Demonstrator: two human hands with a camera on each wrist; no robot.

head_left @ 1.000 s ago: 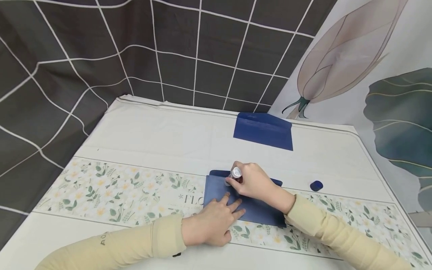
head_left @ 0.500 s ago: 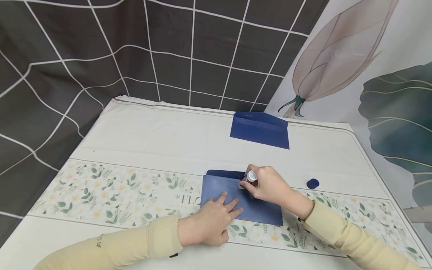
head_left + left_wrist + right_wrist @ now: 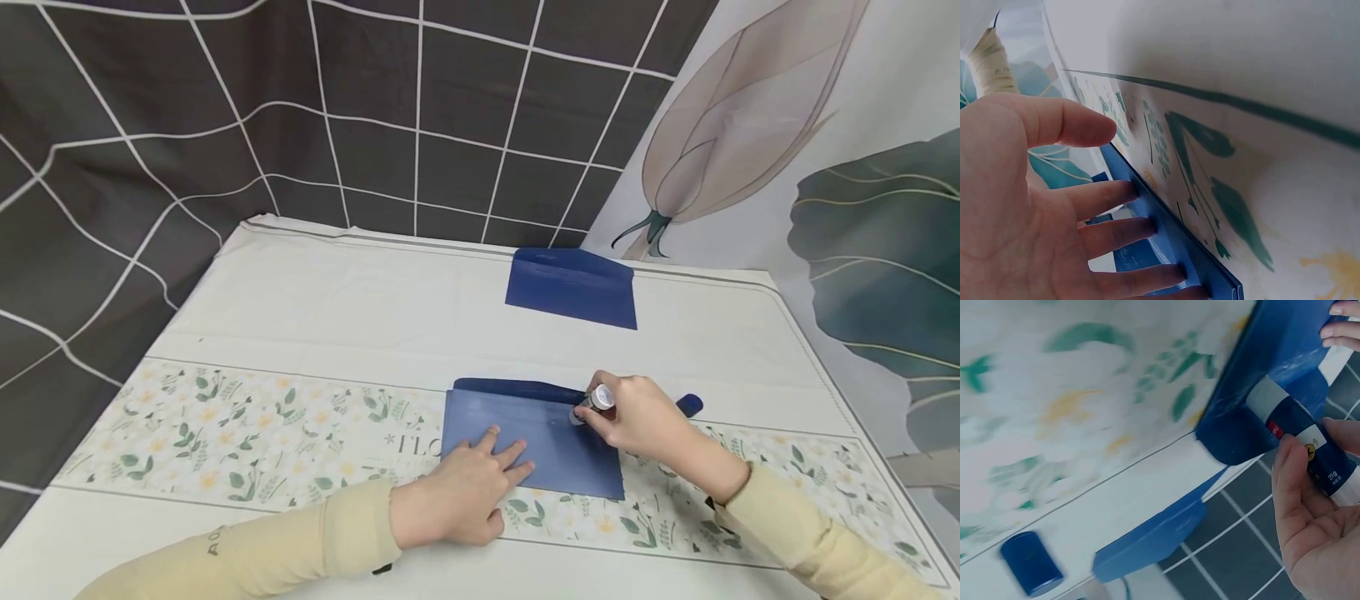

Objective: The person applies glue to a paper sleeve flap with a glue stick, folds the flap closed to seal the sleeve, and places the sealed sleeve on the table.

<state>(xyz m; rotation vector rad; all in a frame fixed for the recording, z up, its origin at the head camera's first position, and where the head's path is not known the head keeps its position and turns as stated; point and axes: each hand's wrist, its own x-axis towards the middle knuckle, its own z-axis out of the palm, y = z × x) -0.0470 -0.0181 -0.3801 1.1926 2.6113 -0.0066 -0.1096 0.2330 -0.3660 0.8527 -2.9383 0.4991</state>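
Note:
A blue envelope (image 3: 555, 442) lies on the table, its darker flap (image 3: 502, 387) spread out along the far edge. My left hand (image 3: 468, 483) rests flat on the envelope's left part with fingers spread; in the left wrist view its fingertips touch the blue paper (image 3: 1175, 240). My right hand (image 3: 641, 417) grips a tilted glue stick (image 3: 597, 402) between thumb and fingers near the envelope's far right corner. In the right wrist view the glue stick's white end (image 3: 1266, 398) meets the blue paper, where whitish streaks show.
The glue stick's blue cap (image 3: 690, 406) lies right of the envelope, just behind my right wrist. A second blue envelope (image 3: 573, 292) lies near the table's back edge. The white tablecloth (image 3: 337, 292) has a floral band; a dark grid-patterned curtain (image 3: 375, 125) hangs behind.
My right hand has moved the glue stick rightward along the envelope's far edge, from its left part to near the right corner. My left hand stays on the envelope. The view shifts slightly.

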